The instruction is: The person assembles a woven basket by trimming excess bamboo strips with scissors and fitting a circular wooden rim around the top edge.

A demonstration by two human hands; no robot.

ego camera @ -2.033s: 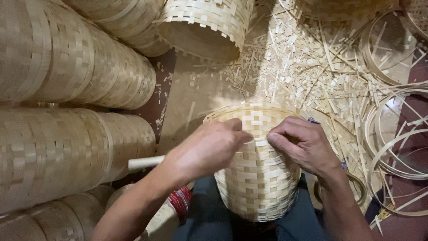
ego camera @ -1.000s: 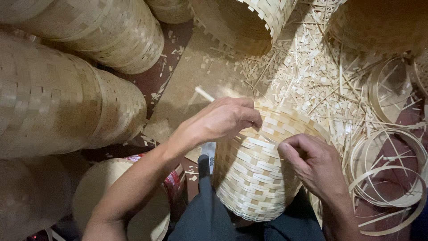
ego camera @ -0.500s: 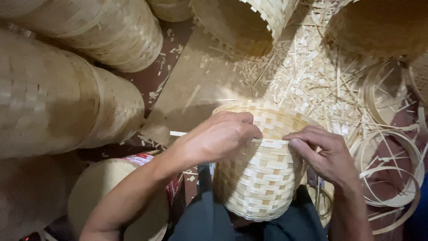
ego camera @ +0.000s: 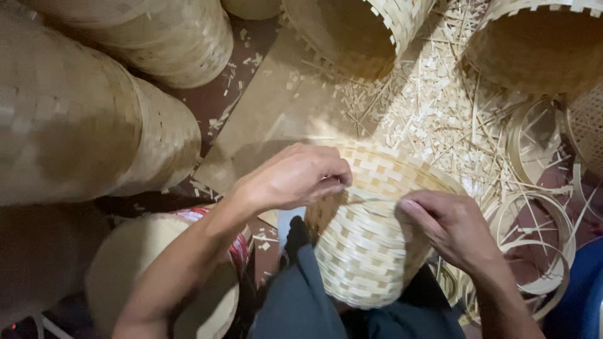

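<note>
Fingers of left hand point(ego camera: 295, 179) pinching narrow on a thin bamboo strip point(ego camera: 370, 199) at the rim of the woven basket point(ego camera: 370, 251), lying on the lap at six o'clock. Right hand point(ego camera: 449, 226) curling closed on the rim at four o'clock. Possibly snapping or slipping if tugged too hard, likely loosening weave. Red-patterned packet point(ego camera: 235, 245) peeking at eight o'clock.

Floor point(ego camera: 264, 107): dark reddish surface, partly covered by a flat tan sheet point(ego camera: 282, 119). Bamboo offcuts point(ego camera: 433, 119) scattered thickly toward 1 o'clock. Coiled bamboo strips point(ego camera: 540, 232) at 3–4 o'clock. Stacked woven baskets point(ego camera: 94, 132) lying at 9–11 o'clock.
</note>
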